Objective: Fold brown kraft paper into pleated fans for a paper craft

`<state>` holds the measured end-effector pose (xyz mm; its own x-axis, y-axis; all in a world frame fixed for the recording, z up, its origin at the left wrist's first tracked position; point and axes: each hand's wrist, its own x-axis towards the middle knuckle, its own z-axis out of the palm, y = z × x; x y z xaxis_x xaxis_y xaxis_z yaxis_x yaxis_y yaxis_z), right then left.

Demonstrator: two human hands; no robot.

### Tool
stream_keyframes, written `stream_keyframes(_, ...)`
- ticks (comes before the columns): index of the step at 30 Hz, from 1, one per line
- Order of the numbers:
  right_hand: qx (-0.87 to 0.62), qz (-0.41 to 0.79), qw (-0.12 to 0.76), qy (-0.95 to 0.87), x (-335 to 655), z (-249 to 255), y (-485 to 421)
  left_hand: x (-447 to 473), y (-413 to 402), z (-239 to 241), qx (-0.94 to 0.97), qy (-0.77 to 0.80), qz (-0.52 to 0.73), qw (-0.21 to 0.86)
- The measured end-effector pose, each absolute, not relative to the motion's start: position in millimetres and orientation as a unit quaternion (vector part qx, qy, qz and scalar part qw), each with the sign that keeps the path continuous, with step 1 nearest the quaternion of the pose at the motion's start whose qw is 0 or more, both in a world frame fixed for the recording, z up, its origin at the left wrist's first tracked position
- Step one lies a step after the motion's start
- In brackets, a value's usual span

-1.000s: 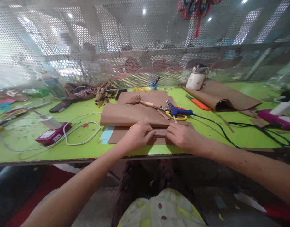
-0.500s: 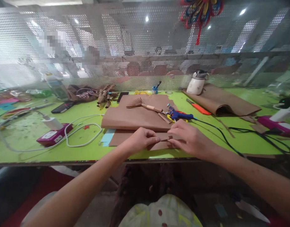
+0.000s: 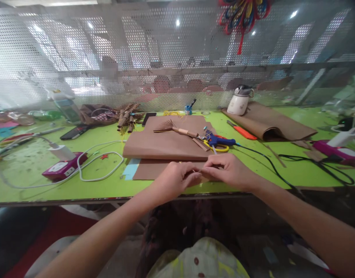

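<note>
My left hand (image 3: 177,179) and my right hand (image 3: 227,170) meet at the near edge of the green table (image 3: 35,170), fingertips pinched together on a small strip of brown paper (image 3: 198,170) that is mostly hidden between them. Under the hands lies a flat brown paper sheet (image 3: 151,169). Just beyond it rests a thicker folded stack of brown paper (image 3: 163,144) carrying a brown paper fan-brush (image 3: 173,127), yellow-handled scissors (image 3: 216,147) and a blue glue gun (image 3: 219,140).
A pink power strip (image 3: 63,168) with a white charger and looping cables sits left. Rolled paper tubes (image 3: 127,117) and a phone (image 3: 75,131) lie behind. An orange cutter (image 3: 242,131), a white jug (image 3: 239,100) and more brown paper (image 3: 273,123) are right. A perforated metal screen backs the table.
Both hands have drawn back from the paper stack toward the table's near edge and come closer together, pinching the small brown strip between their fingertips.
</note>
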<state>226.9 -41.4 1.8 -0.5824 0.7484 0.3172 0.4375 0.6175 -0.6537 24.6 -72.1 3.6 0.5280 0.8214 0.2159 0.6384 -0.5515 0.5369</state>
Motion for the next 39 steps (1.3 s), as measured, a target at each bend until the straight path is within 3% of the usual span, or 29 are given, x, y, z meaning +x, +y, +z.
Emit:
stream_keyframes(7,-0.357,0.263,0.315,-0.839,233,8,-37,17,-75,1,0.859,0.433,0.208,0.177)
stream_keyframes(12,-0.361,0.308,0.307,-0.825,240,15,-33,16,-75,8,0.845,0.432,0.208,0.236)
stream_keyframes(20,-0.346,0.267,0.294,-0.85,240,15,-34,16,-72,6,0.799,0.435,0.201,0.363)
stream_keyframes(25,-0.348,0.324,0.254,-0.842,237,22,-32,16,-72,9,0.81,0.438,0.219,0.324)
stream_keyframes(29,-0.362,0.376,0.286,-0.803,235,23,-31,14,-72,9,0.797,0.45,0.22,0.337)
stream_keyframes(36,-0.307,0.525,0.388,-0.693,241,17,-24,8,-73,12,0.705,0.411,0.262,0.515)
stream_keyframes(39,-0.247,0.552,0.361,-0.71,241,17,-26,9,-76,14,0.642,0.377,0.269,0.611)
